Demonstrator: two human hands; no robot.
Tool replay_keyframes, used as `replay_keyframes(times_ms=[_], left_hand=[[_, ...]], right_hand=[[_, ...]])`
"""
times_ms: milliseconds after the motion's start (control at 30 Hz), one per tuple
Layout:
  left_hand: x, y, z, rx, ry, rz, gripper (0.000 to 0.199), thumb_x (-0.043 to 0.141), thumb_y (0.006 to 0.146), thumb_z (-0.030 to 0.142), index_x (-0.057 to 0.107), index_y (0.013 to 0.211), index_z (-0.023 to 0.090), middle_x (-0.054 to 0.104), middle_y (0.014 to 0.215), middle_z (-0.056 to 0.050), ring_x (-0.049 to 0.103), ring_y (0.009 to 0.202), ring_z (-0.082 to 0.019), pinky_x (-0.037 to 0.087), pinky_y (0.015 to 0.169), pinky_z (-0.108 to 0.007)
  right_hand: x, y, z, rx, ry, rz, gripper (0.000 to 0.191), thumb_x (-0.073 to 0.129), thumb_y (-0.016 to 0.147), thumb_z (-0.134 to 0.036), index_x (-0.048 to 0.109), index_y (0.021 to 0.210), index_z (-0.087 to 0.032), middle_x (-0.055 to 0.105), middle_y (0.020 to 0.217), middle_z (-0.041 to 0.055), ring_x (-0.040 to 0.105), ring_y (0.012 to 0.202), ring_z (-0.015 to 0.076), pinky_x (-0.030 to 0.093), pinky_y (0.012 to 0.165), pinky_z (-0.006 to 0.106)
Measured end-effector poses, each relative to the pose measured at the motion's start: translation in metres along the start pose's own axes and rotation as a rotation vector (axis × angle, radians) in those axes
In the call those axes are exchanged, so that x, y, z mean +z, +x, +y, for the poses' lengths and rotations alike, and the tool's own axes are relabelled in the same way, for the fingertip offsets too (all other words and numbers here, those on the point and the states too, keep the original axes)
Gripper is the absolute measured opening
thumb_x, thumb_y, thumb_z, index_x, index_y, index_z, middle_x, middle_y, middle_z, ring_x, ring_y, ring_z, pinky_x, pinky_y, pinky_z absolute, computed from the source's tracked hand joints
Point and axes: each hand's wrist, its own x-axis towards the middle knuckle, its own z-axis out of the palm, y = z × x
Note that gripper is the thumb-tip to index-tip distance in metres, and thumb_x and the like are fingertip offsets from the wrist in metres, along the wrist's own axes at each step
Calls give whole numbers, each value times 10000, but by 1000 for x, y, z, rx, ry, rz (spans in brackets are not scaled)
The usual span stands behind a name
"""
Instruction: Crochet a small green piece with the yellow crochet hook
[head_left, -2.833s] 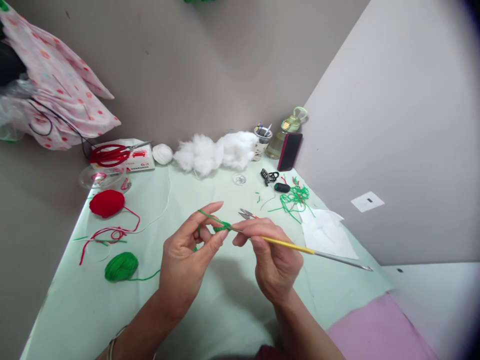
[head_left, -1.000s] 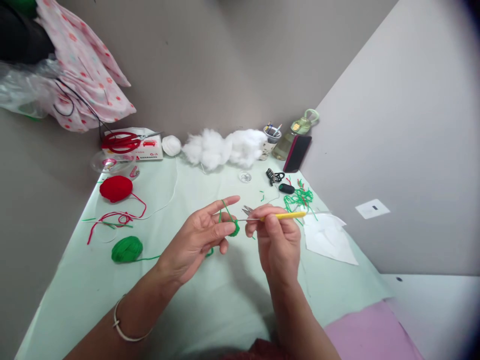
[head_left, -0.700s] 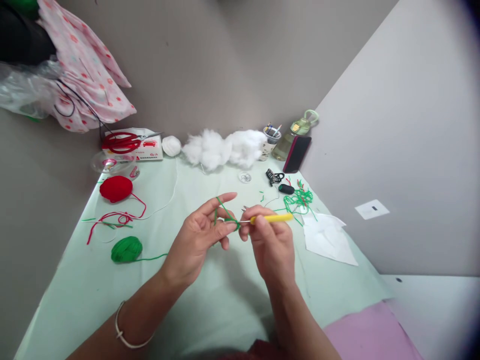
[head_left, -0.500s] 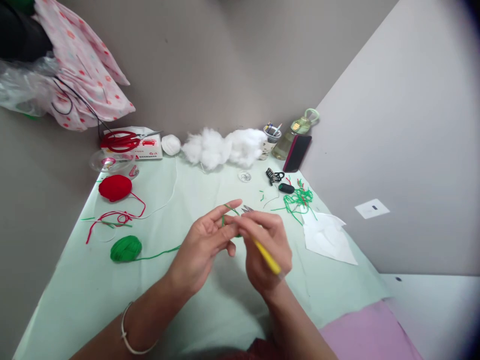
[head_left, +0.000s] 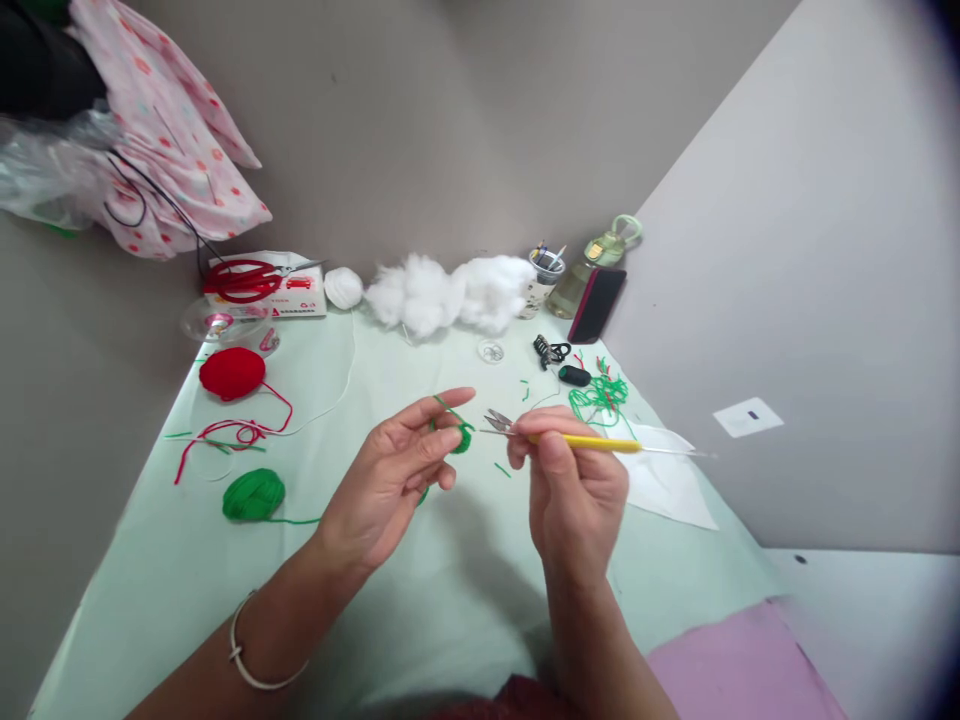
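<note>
My left hand (head_left: pixel 390 470) pinches a small green crochet piece (head_left: pixel 463 438) between thumb and fingers, with green yarn looped over the raised index finger. That yarn runs back to a green yarn ball (head_left: pixel 253 495) on the left of the table. In my right hand (head_left: pixel 577 480) is a crochet hook with a yellow handle (head_left: pixel 592 442). Its thin metal tip points left, a short gap away from the green piece. Small scissors (head_left: pixel 498 421) show their blades just behind the hook tip; their handles are hidden by my right hand.
A red yarn ball (head_left: pixel 232 374) and loose strands lie at the left. White stuffing (head_left: pixel 442 295), a white yarn ball (head_left: pixel 343 288) and red-handled scissors (head_left: pixel 244 281) line the back. Right are a bottle (head_left: pixel 574 285), a phone (head_left: pixel 598 306), tangled green yarn (head_left: pixel 604 395) and white paper (head_left: pixel 667 480).
My right hand has moved right, away from the left hand, and the hook has swung to nearly level, its tip now clear of the green piece. My left hand has shifted slightly left.
</note>
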Motion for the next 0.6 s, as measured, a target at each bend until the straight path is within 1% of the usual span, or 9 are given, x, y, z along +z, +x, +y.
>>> replay_keyframes(times_ms=[33,100,167,267,367,467,567,600], left_hand=[[1,0,0,32,38,8,288,862,833,185,858,1113,255,613,875,32,380,539,-4,477,540,-127],[3,-1,-1,61,101,-3,316,864,836,199,848,1137,294,635,894,23,499,629,-44,504,571,-143],[4,-2,-3,63,142,-24,335,858,850,216,835,1170,310,647,876,17,564,711,-83,523,603,-160],[3,-2,-5,74,196,-25,351,840,870,221,820,1208,310,671,900,7,592,762,-105,538,641,-184],[1,-2,-4,91,238,-17,333,829,876,231,825,1199,313,666,926,14,585,720,-92,541,652,-202],[0,-1,-4,96,243,-6,333,828,874,236,823,1197,314,654,924,18,592,731,-99,538,655,-212],[0,-2,-4,99,257,-20,364,827,877,238,806,1235,299,679,915,3,617,809,-130,534,669,-214],[0,-2,-4,99,261,-20,365,828,878,240,804,1238,293,688,911,1,616,805,-129,531,667,-214]], right_hand=[[0,1,0,44,53,-30,189,615,1026,-277,785,956,-237,711,844,40,615,686,161,527,617,333],[2,2,1,75,83,-85,171,647,1012,-298,798,955,-241,738,881,47,633,736,168,535,654,338],[3,2,4,95,91,-99,161,660,1011,-297,811,968,-259,758,902,40,639,763,165,535,682,332],[3,2,6,188,172,-79,165,665,1013,-315,815,967,-264,760,887,29,632,719,147,527,658,312],[2,3,8,265,253,-47,166,687,1000,-343,814,944,-252,749,875,24,638,692,132,539,656,299],[2,4,10,250,285,-70,156,685,1004,-330,818,952,-267,760,895,17,646,717,124,534,657,281],[2,4,11,201,237,-118,163,662,1018,-303,821,988,-280,786,956,25,642,751,131,524,673,290],[2,4,11,189,214,-126,167,655,1022,-294,820,996,-281,790,966,27,638,749,134,523,675,297]])
